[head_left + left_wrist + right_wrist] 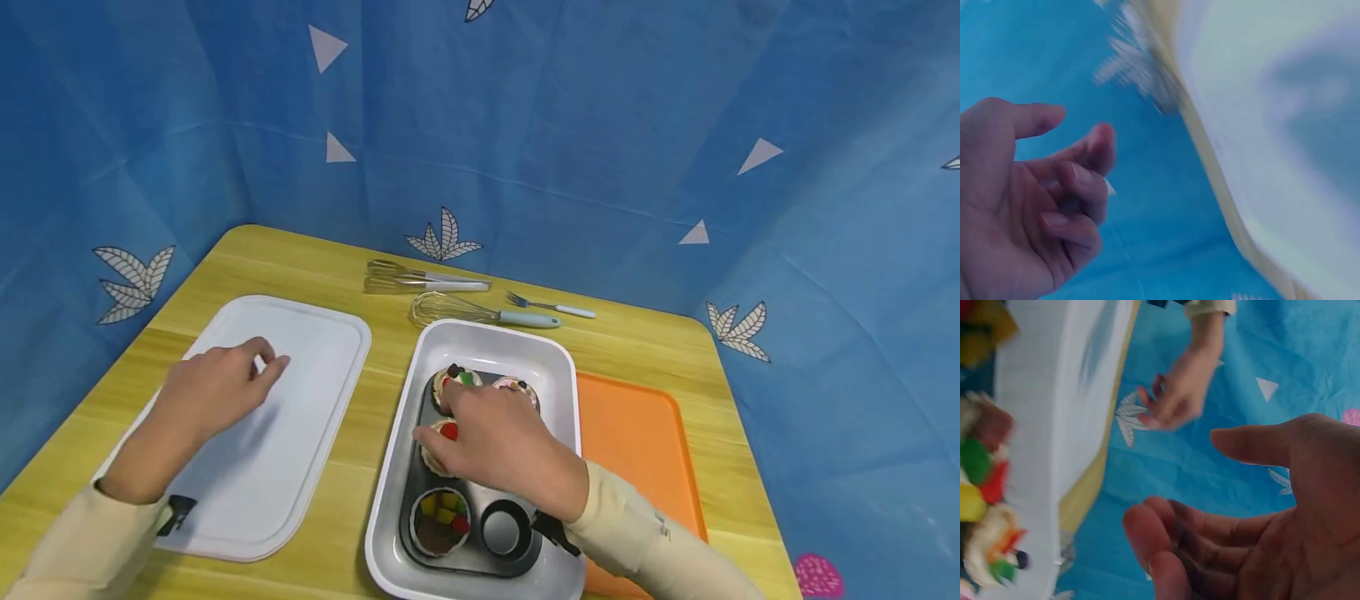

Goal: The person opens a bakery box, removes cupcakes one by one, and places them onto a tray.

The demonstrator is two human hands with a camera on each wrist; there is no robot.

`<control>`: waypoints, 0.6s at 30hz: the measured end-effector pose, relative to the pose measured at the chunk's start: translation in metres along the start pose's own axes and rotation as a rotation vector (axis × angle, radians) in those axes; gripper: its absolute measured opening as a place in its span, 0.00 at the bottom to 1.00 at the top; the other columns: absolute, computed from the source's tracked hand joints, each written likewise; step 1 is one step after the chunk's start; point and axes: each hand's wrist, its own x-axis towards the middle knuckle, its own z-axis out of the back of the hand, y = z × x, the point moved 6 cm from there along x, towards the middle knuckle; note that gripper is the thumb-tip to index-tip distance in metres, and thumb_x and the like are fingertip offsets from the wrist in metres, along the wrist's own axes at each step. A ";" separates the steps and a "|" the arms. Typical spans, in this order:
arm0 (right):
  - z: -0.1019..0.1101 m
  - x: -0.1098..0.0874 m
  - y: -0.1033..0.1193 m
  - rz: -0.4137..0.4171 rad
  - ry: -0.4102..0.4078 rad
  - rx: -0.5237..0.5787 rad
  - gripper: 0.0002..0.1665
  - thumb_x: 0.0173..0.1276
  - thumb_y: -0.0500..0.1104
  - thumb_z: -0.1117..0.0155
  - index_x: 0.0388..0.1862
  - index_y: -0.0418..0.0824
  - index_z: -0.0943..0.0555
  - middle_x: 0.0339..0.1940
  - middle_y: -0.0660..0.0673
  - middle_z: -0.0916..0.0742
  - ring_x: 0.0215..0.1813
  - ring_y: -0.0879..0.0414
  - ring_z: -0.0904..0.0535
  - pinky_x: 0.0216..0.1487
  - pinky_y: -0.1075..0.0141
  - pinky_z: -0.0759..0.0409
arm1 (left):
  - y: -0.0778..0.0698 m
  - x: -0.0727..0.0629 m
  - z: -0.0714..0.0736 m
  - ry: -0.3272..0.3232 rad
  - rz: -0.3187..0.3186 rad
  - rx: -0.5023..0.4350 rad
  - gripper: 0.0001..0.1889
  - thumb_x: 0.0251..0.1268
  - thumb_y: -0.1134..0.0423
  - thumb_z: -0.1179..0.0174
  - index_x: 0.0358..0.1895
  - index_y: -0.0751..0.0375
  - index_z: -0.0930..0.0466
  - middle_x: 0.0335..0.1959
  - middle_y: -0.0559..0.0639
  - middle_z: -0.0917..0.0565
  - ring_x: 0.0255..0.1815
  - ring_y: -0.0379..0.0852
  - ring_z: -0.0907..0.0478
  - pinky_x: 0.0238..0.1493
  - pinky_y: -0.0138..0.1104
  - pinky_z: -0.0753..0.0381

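The right hand hangs over a dark grey metal muffin tin; its wrist view shows the thumb standing well apart from loosely bent fingers, nothing between them, so the grip is wide and holds nothing. Reaching from the right, it covers part of the tin; what lies directly beneath the palm I cannot tell.

The tin lies inside a deep white rectangular tray, whose walls probably keep it from sliding; its round cups hold the fillings upright and apart — 1 cream-coloured tart with red and green toppings at the far left, 1 pink-and-white tart with dark bits beside it, 1 red-topped tart nearer, just by the thumb, and 1 white-rimmed cup of yellow, red and green chunks at the near left.

The left hand hovers above a white rounded cutting board; its fingers curl loosely, with a narrow gap to the thumb and nothing held — presumably idle, kept off the tray so the right has room.

A metal whisk with a pale blue handle, white-handled metal tongs and a small white-handled fork lie along the far side, likely to leave the front free for the hands; an orange rectangular tray sits right of the white one.
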 end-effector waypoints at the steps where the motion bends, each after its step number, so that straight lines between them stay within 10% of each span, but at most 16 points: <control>1: -0.004 -0.004 -0.002 0.006 -0.007 -0.006 0.22 0.69 0.62 0.37 0.34 0.44 0.20 0.14 0.55 0.30 0.15 0.60 0.36 0.16 0.64 0.39 | -0.013 0.000 -0.002 -0.020 -0.019 -0.033 0.20 0.77 0.50 0.50 0.49 0.65 0.20 0.22 0.48 0.21 0.16 0.44 0.31 0.18 0.38 0.35; 9: -0.036 -0.022 -0.003 0.084 -0.033 -0.084 0.26 0.62 0.69 0.34 0.34 0.48 0.24 0.29 0.55 0.23 0.26 0.63 0.28 0.21 0.68 0.32 | -0.081 0.008 -0.028 -0.040 -0.093 -0.311 0.18 0.79 0.50 0.52 0.47 0.59 0.19 0.25 0.45 0.20 0.17 0.42 0.31 0.22 0.38 0.32; 18: -0.075 -0.034 -0.006 0.151 0.060 -0.164 0.40 0.56 0.73 0.31 0.56 0.46 0.22 0.41 0.51 0.18 0.35 0.58 0.21 0.27 0.65 0.27 | -0.109 0.008 -0.068 -0.075 -0.028 -0.455 0.17 0.80 0.53 0.53 0.58 0.60 0.26 0.32 0.48 0.20 0.24 0.42 0.26 0.29 0.39 0.28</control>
